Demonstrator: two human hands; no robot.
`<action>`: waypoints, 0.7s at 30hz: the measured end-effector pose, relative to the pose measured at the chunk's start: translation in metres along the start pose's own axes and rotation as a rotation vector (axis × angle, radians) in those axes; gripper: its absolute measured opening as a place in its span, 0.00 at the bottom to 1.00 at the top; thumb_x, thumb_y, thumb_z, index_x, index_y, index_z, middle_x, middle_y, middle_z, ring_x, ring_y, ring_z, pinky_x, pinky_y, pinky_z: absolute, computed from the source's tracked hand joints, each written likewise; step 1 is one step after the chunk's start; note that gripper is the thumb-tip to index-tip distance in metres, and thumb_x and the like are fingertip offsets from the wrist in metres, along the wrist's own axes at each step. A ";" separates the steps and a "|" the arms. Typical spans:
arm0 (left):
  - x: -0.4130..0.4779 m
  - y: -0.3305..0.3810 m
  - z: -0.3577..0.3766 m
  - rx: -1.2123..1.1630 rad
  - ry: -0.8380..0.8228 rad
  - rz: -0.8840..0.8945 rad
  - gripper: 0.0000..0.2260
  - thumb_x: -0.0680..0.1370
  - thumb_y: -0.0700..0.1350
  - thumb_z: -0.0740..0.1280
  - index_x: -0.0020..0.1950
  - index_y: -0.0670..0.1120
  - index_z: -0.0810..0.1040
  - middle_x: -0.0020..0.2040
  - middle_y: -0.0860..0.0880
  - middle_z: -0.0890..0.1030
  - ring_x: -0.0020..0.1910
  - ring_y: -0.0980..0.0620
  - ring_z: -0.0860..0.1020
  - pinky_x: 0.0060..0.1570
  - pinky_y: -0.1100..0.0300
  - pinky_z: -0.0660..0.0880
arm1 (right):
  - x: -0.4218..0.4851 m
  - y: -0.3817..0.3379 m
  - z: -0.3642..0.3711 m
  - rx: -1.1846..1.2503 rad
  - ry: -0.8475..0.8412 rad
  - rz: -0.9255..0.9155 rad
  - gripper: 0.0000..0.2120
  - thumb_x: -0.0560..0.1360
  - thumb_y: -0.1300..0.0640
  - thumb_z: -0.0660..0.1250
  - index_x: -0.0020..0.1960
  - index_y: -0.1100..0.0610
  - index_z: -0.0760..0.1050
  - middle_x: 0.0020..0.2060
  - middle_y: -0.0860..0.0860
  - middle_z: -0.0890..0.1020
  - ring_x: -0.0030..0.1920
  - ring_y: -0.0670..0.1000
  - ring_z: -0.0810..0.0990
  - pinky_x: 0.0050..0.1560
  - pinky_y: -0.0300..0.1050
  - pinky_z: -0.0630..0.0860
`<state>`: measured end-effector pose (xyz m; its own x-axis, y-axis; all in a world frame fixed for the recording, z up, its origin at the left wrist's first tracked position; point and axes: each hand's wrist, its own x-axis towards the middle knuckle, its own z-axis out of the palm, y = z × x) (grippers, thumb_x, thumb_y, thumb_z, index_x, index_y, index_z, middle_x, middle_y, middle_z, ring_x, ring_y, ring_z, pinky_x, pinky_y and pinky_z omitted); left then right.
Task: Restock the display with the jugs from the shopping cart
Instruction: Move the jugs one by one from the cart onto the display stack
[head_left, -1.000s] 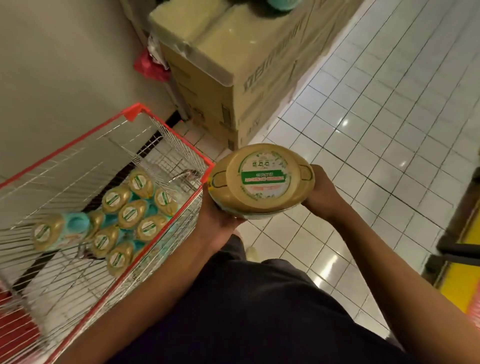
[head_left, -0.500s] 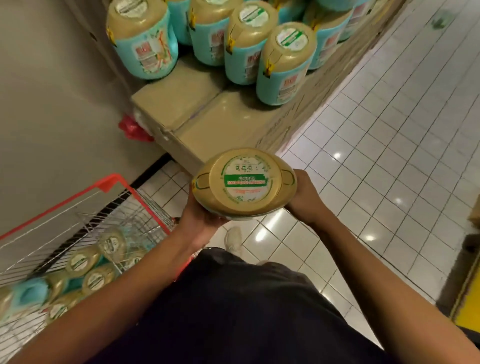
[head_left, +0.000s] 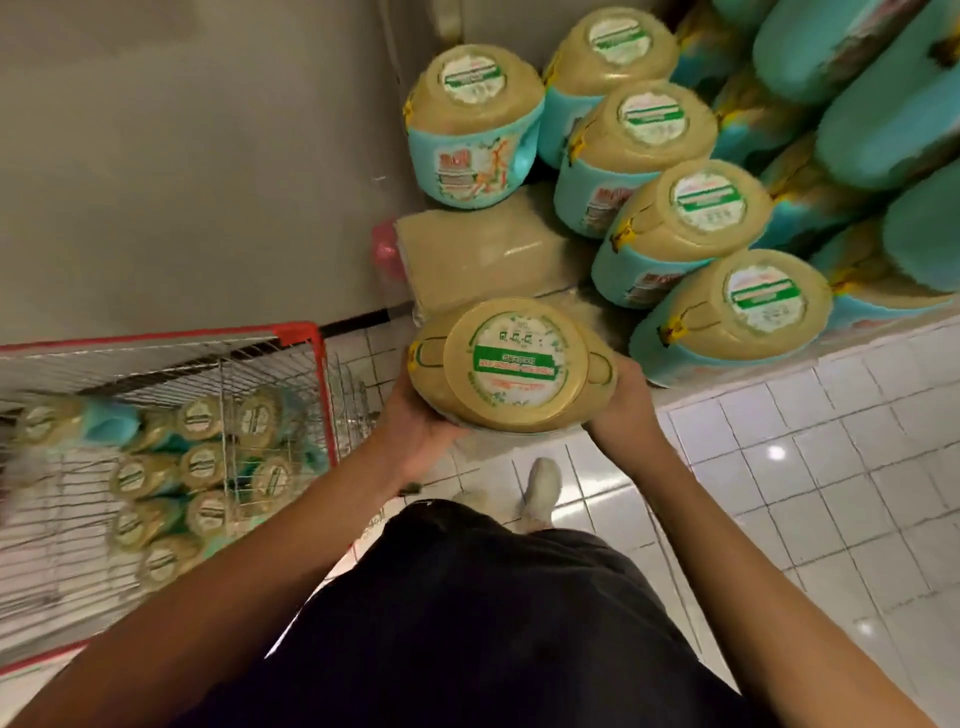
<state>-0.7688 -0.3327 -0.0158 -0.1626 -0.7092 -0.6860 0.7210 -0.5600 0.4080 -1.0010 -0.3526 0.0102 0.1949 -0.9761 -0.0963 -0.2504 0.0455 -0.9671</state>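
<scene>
Bare cardboard display top (head_left: 467, 260) sits beside stocked jugs (head_left: 691, 218). Left hand (head_left: 415, 431) and right hand (head_left: 623, 405) clasp the carried jug (head_left: 511, 369) at opposite sides, likely to steady its weight.

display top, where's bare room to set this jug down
One bare patch of cardboard: between the wall, the leftmost jug behind it, the diagonal row of jugs to its right, and the held jug in front. Right of that row it is crowded, jugs packed and stacked.
</scene>
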 end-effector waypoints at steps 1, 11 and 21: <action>0.002 0.000 0.006 -0.017 0.044 0.052 0.23 0.90 0.52 0.48 0.70 0.48 0.81 0.66 0.42 0.82 0.68 0.38 0.79 0.60 0.36 0.79 | 0.010 0.002 -0.003 0.009 -0.042 0.015 0.06 0.73 0.59 0.74 0.49 0.55 0.85 0.44 0.55 0.87 0.46 0.47 0.82 0.51 0.48 0.81; 0.023 -0.006 0.030 0.014 0.336 0.302 0.13 0.87 0.43 0.58 0.65 0.47 0.80 0.61 0.44 0.84 0.61 0.46 0.80 0.60 0.52 0.78 | 0.097 0.020 -0.018 0.006 -0.273 -0.100 0.05 0.81 0.67 0.67 0.54 0.59 0.77 0.49 0.43 0.83 0.53 0.45 0.81 0.54 0.40 0.76; 0.043 -0.002 0.041 0.057 0.493 0.359 0.16 0.85 0.54 0.59 0.60 0.49 0.83 0.58 0.44 0.86 0.64 0.43 0.81 0.65 0.47 0.78 | 0.109 0.022 -0.010 -0.122 -0.128 -0.097 0.15 0.79 0.68 0.67 0.61 0.54 0.75 0.56 0.45 0.77 0.61 0.52 0.73 0.66 0.52 0.73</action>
<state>-0.8045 -0.3798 -0.0212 0.4246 -0.5837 -0.6921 0.6334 -0.3547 0.6878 -0.9945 -0.4596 -0.0190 0.3403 -0.9394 -0.0405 -0.3359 -0.0813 -0.9384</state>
